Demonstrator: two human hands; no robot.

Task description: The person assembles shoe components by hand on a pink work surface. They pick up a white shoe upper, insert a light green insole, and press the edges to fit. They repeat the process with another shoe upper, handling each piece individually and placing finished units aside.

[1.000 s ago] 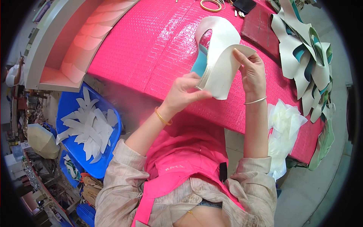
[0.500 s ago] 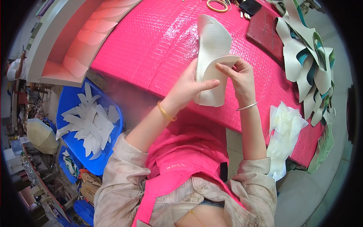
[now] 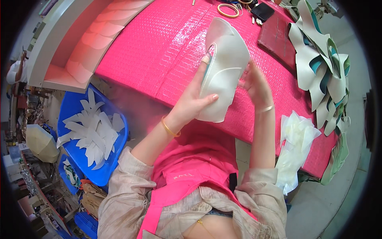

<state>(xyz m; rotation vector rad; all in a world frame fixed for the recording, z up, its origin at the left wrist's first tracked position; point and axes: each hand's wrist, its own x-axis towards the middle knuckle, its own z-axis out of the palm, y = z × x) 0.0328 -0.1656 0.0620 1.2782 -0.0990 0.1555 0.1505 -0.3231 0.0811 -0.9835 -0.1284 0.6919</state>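
Over the glossy pink tabletop (image 3: 139,59), at one o'clock from the middle of our view, we held up a curved white piece (image 3: 227,89). Our left hand (image 3: 193,99) gripped it firmly, thumb across its face and fingers behind its left edge. Our right hand (image 3: 258,87) was loosely open just beside its right edge; blur kept us from telling whether the fingertips touched it.

The table's cover was textured and caught bright streaks of light. At half past one on it we had a dark red slab (image 3: 274,42), with a black flat device (image 3: 262,12) and a yellow ring (image 3: 229,17) nearer noon. Toward two o'clock, we saw a heap of white and green pieces (image 3: 338,75), and at half past three a translucent white bundle (image 3: 296,139) by the table's end.

At ten o'clock stood a white-walled box (image 3: 59,36), lit reddish inside. Below it, toward nine, we had a blue bin (image 3: 95,177) of white scraps (image 3: 91,133), and beyond that a pale umbrella (image 3: 41,143).
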